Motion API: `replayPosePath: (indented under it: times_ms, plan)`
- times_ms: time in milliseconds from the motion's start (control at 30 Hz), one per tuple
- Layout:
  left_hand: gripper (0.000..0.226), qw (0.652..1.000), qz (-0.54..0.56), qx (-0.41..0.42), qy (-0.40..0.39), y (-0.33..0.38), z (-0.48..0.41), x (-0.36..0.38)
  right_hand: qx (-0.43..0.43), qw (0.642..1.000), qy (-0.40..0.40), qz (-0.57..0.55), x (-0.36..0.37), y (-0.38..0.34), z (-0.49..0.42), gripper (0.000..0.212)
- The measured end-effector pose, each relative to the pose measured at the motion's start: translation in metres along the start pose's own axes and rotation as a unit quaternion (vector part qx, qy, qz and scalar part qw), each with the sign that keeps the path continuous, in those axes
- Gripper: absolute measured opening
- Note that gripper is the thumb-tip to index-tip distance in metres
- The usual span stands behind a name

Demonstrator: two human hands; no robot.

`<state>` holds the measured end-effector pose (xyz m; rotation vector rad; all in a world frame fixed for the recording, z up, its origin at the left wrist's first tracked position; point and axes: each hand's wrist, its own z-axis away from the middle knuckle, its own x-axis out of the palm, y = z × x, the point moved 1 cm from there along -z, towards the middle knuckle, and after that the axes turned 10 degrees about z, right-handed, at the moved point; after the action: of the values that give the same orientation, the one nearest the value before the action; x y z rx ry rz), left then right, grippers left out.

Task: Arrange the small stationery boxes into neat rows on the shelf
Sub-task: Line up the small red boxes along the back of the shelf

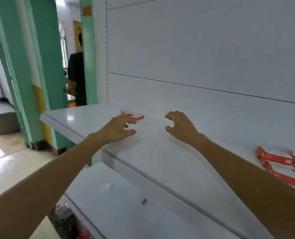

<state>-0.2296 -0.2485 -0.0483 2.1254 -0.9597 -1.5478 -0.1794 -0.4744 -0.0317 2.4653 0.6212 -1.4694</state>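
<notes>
Reaching out over the white upper shelf (160, 161) in the head view, two bare arms stretch in from seven and five o'clock and end near the middle of the picture.

The left hand (119, 129) lies low over the shelf with its fingers spread and nearly straight, gripping nothing. Just past its fingertips, toward one o'clock, sits a pair of small red-and-white boxes (133, 115), lying flat close to the white back panel (203, 49). The index finger reaches to the edge of the nearer box, but I cannot tell whether it touches.

The right hand (180, 126) hovers at three o'clock of the left, well apart from those boxes. Its fingers are loosely curled like a claw, the thumb held away from them, with nothing between.

Far off at four o'clock, at the frame's right edge, a loose heap of red boxes (281, 163) lies on the same shelf, the boxes at crossed angles and blurred.

Below, at six o'clock, a lower shelf (119, 218) carries a small dark bit (144, 201) and a white scrap (107, 186).

At ten o'clock stands a green door frame (46, 66), and beyond it a person in black (76, 73), seen from behind.
</notes>
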Motion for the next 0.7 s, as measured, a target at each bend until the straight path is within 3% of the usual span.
replayPosePath:
  times_ms: [133,333,700]
  plan:
    - [0.029,1.000,-0.006,-0.018,0.015,-0.053,0.016,-0.059,-0.039,0.999,-0.028,0.006,0.030,-0.069,-0.029,0.042]
    - [0.026,0.999,-0.011,-0.034,0.006,-0.114,0.026,-0.108,-0.023,0.998,-0.062,-0.011,0.058,-0.124,-0.059,0.043]
    - [0.025,0.999,0.016,0.015,-0.024,-0.154,-0.036,-0.097,0.042,0.995,-0.086,0.014,0.092,-0.108,-0.104,0.040]
